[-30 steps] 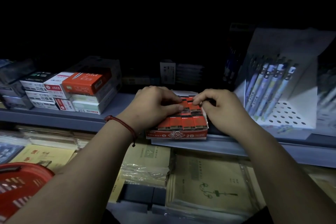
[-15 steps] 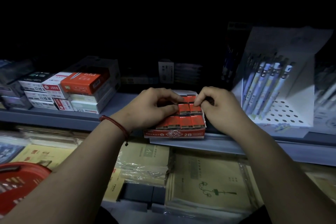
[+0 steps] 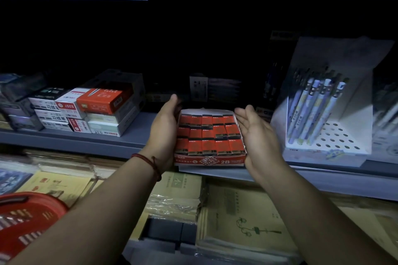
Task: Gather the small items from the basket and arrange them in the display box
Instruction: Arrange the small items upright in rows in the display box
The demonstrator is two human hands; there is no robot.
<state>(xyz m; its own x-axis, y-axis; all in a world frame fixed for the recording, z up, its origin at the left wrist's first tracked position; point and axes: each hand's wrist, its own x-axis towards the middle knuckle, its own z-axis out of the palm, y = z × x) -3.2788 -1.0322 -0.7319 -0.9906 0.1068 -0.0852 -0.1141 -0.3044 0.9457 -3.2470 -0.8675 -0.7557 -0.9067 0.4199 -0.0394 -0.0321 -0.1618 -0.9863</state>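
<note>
Red basket (image 3: pixel 32 217) sits bottom left, with stacked staple boxes (image 3: pixel 86 112) up on the shelf (image 3: pixel 64 141). Left hand (image 3: pixel 163 133) lies flat, fingers straight, against the left wall of the display box (image 3: pixel 210 160), which sits on the shelf edge packed with little red 2B packs (image 3: pixel 211 133). Right hand (image 3: pixel 258 135) is spread open too, palm facing the box's right side. Pen rack (image 3: pixel 318 114) is just right of it.

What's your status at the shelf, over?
Left hand flat against left side of display box, right hand open at its right side. Box packed with red 2B items. Pen stand beside, apart.
</note>
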